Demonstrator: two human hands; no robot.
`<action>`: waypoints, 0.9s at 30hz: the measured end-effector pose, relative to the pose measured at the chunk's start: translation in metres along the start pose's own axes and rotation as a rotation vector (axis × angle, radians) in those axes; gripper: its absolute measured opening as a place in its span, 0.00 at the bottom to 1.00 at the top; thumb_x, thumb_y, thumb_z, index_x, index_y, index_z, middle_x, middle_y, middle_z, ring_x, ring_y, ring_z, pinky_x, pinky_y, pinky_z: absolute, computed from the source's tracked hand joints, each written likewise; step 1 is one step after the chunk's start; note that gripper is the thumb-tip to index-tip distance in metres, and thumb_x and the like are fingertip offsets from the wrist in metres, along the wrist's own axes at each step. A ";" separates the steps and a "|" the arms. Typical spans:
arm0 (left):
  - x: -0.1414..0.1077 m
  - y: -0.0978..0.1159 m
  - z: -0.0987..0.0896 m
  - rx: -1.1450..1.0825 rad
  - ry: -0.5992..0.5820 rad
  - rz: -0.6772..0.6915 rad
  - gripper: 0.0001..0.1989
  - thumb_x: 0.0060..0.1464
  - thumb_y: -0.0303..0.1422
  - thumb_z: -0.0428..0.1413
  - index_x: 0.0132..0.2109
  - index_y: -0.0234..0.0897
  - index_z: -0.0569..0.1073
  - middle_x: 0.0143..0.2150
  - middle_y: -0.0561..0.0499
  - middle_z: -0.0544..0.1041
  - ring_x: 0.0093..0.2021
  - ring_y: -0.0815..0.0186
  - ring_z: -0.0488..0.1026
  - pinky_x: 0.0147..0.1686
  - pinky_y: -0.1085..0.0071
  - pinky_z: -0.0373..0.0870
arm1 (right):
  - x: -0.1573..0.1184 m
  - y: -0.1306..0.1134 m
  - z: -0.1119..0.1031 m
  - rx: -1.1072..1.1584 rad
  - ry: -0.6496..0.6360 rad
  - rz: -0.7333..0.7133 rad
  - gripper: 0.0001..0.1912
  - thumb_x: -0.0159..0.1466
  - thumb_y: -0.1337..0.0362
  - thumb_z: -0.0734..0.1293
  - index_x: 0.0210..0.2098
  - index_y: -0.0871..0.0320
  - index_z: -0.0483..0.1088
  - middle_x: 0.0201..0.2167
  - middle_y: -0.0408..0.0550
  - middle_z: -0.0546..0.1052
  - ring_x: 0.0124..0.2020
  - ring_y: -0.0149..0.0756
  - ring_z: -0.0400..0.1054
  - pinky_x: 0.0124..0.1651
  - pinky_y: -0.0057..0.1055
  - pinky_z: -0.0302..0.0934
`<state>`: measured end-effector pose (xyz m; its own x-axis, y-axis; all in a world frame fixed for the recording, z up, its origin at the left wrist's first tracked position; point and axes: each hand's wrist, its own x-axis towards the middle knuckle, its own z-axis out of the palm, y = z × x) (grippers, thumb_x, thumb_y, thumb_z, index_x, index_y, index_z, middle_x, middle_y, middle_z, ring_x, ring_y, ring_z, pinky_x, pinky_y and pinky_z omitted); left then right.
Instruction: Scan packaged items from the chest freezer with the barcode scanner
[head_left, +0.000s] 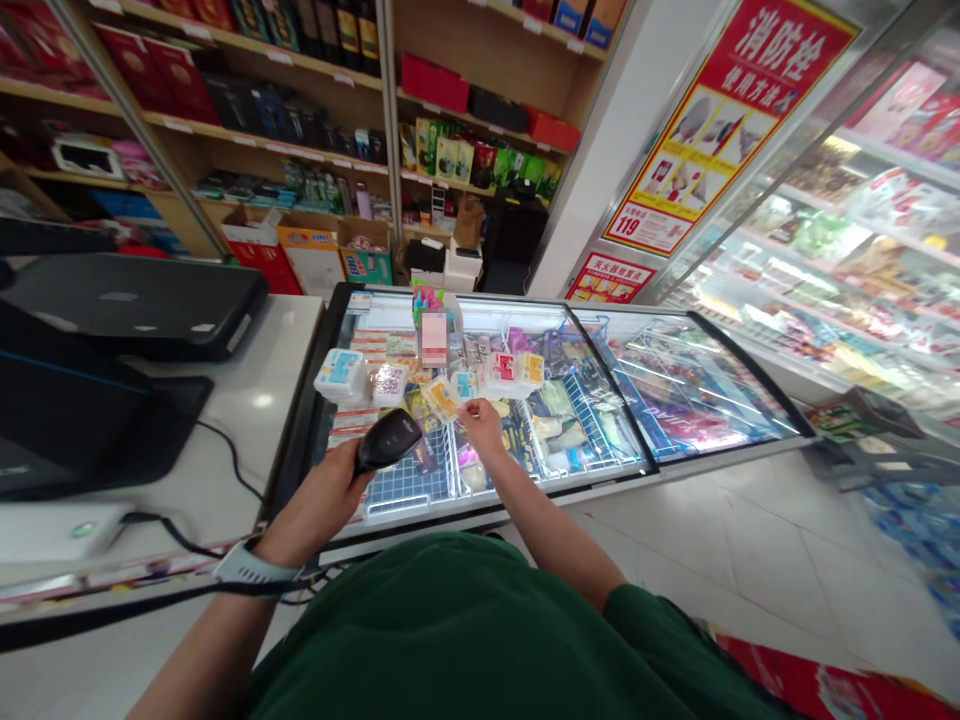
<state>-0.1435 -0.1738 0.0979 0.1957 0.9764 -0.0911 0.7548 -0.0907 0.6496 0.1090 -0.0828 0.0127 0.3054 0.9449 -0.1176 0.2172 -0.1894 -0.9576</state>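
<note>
My left hand (322,495) is wrapped round the handle of a black barcode scanner (390,438), its head tilted toward the packs. With its fingertips my right hand (484,430) pinches the edge of a small clear pack with a yellow label (441,398), just right of the scanner. Around it on the freezer's glass top stand similar packs: a blue-labelled one (342,370) and a pink-patterned one (390,383) to the left, a small blue one (464,383) behind, and a red-labelled one (503,367) to the right.
The chest freezer (487,515) holds wire baskets of bagged goods under glass. On the left, a white counter (281,370) carries black checkout equipment (127,300) and cables. A pink blurred card (433,338) stands at the back. Stocked shelves (277,145) line the wall.
</note>
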 end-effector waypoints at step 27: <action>-0.002 -0.013 0.007 -0.020 0.036 0.033 0.20 0.57 0.40 0.47 0.53 0.33 0.66 0.52 0.37 0.75 0.53 0.51 0.74 0.54 0.58 0.67 | 0.002 0.020 0.007 0.460 -0.028 0.395 0.07 0.54 0.69 0.73 0.29 0.59 0.69 0.20 0.39 0.74 0.21 0.29 0.69 0.27 0.23 0.63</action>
<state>-0.1492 -0.1761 0.0846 0.1974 0.9794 -0.0428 0.7353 -0.1190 0.6672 0.1075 -0.0833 -0.0085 0.2556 0.8345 -0.4881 -0.3326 -0.3982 -0.8549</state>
